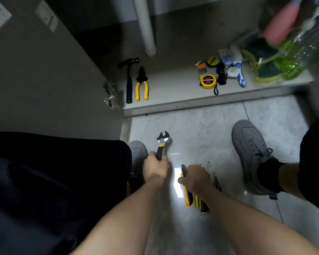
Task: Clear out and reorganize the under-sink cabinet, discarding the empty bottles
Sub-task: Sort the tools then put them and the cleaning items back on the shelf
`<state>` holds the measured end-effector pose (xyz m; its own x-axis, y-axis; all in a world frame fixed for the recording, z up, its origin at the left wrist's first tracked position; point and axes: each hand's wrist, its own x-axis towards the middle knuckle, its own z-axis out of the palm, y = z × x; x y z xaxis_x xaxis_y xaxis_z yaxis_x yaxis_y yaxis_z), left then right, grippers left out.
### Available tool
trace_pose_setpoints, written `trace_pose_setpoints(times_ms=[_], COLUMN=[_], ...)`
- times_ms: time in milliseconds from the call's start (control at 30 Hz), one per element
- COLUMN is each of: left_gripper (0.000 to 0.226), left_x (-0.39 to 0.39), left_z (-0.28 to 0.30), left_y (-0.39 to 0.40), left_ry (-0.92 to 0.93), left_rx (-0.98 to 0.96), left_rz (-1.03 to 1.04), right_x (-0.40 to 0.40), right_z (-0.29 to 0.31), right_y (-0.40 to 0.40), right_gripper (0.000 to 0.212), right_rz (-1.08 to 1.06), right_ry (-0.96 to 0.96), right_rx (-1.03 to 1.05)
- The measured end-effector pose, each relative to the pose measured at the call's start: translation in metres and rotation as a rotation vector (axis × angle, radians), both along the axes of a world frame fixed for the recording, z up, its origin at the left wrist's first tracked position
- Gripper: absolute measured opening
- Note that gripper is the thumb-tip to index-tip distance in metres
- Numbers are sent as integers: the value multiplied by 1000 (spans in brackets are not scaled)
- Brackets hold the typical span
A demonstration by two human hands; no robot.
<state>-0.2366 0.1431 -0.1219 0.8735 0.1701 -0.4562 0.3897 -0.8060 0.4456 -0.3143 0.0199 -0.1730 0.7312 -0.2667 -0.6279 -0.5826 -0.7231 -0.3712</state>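
Cabinet [173, 92] under the sink stands open ahead, its pale shelf floor holding tools in two groups. On the left of the shelf a hammer [129, 78] lies beside yellow-handled pliers [142, 84], both pointing inward, just apart from each other. A white pipe [145, 26] comes down behind them. Toward the right lie a yellow tape measure [208, 81], a second round tape [212, 61], a set of hex keys [200, 68], a small black item [221, 75] and a blue-and-white tool [239, 74], all close together. At the far right a clear bag [269, 63] holds green sponges and cloths, with a plastic bottle [306, 46] of green liquid leaning against it; this corner is blurred. The cabinet door [44, 74] hangs open on the left, with its hinges [110, 94] showing.

On the tiled floor [201, 129] in front, the left hand [155, 167] grips the black handle of an adjustable wrench [162, 142], fingers wrapped around it, with the jaw end pointing toward the cabinet and raised off the floor. The right hand [196, 178] reaches down over a row of tools on the floor: a yellow utility knife [186, 196] and several screwdrivers [208, 168] lying side by side. Its fingers curl over the knife, thumb at the knife's left edge. Grey shoes [250, 153] rest on the tiles on either side.
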Motion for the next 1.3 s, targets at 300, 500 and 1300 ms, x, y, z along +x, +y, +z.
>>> trace_pose_setpoints(times_ms=[300,500,1300], left_gripper=[10,14,31], left_x=[80,167,280], left_z=[30,60,38], left_y=[-27,-65,-106], left_ry=[-142,-201,-246], left_rx=[-84,-173,357], left_rz=[-32,-2,-462], right_x=[51,127,286], right_z=[40,82,74], right_y=[-10,-56,-109], right_gripper=[25,33,51], right_rz=[-713,-803,-211], right_ry=[-332,-546,-495], right_rx=[362,355,-46])
